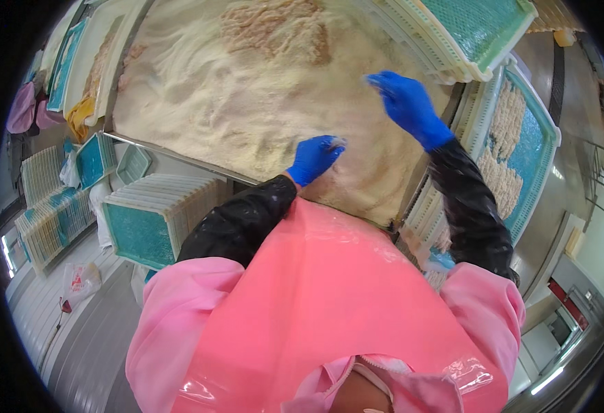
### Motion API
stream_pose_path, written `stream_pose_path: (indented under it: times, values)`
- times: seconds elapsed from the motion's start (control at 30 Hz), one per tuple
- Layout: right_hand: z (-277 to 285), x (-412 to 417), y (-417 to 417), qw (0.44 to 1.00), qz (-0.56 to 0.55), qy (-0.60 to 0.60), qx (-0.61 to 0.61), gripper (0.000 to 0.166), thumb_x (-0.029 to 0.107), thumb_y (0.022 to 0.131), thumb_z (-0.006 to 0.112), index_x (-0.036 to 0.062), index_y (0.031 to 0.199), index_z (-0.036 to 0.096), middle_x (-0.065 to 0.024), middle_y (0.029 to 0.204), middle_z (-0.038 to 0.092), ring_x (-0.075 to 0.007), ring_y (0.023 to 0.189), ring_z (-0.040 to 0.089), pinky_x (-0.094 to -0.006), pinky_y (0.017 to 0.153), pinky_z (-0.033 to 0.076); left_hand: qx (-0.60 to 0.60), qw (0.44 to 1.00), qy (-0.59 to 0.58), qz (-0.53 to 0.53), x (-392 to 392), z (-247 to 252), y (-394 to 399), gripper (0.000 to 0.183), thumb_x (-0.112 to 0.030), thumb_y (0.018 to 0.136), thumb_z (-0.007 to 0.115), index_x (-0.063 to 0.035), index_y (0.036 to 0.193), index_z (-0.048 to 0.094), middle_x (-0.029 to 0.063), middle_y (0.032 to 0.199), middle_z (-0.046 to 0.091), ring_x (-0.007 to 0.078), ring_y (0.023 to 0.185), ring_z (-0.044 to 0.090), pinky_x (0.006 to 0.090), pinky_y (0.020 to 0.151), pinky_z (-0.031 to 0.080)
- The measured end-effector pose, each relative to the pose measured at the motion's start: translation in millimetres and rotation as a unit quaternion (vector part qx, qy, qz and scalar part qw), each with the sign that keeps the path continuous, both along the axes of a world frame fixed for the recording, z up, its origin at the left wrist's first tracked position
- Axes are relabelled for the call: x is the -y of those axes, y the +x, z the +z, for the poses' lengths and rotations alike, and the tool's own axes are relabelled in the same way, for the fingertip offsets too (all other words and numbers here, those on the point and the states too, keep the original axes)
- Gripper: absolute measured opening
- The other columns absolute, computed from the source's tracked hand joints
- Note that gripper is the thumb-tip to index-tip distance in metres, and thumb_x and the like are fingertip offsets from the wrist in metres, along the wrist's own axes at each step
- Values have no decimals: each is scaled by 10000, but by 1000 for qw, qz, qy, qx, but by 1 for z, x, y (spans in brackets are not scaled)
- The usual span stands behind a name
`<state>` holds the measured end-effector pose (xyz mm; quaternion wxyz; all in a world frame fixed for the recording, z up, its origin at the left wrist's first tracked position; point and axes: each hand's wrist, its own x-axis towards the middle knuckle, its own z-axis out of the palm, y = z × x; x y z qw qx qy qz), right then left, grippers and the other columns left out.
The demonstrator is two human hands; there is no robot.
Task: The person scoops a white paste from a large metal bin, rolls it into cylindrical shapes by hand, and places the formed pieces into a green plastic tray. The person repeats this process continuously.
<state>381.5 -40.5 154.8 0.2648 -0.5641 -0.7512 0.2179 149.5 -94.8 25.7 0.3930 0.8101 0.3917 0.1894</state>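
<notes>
My left hand [316, 157], in a blue glove, is over the near part of a wide bed of pale crumbs [219, 103]. Its fingers curl inward, and something whitish shows at the blurred fingertips; whether it is a held piece or clinging crumbs is unclear. Farther right, my right hand [410, 106], also gloved in blue, is raised near the crumb bed's right side. Motion blurs its fingertips, so I cannot tell what they hold. A heap of pinkish, raw-looking meat pieces [276, 28], partly dusted with crumbs, lies on the far part of the bed.
At the right, a tray with a blue liner [531, 139] carries rows of crumb-coated strips [506, 124]. Beyond it rises a stack of pale trays [425, 38]. Another tray stack [173, 199] stands left of me, and a plastic bag [82, 279] lies on the ribbed floor.
</notes>
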Motion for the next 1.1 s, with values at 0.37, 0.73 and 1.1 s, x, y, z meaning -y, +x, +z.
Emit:
stream_pose_path:
  times: [0.37,0.73,1.1]
  values:
    - [-153,-71,-132,970,-183,-9,-158,315,123,808,598,49,1115,597,-162,1113,588,-285,1015,570,-340,889,435,-146,989,-16,38,-69,-5,-120,366,-437,831,529,-110,722,652,123,710,624,314,628,594,401,531,456]
    - [-131,-177,-184,937,-116,10,329,324,407,737,623,137,913,661,-76,991,577,-257,962,498,-415,776,346,-81,988,-117,53,-79,0,-124,318,-441,793,586,-151,878,684,106,789,648,307,709,615,362,609,488]
    - [-130,-91,-173,977,-190,-65,-71,288,303,753,654,51,892,635,-130,881,622,-313,876,581,-387,772,444,-93,988,-121,36,-81,-7,-124,288,-423,796,576,-166,881,676,115,794,641,308,723,613,368,608,484]
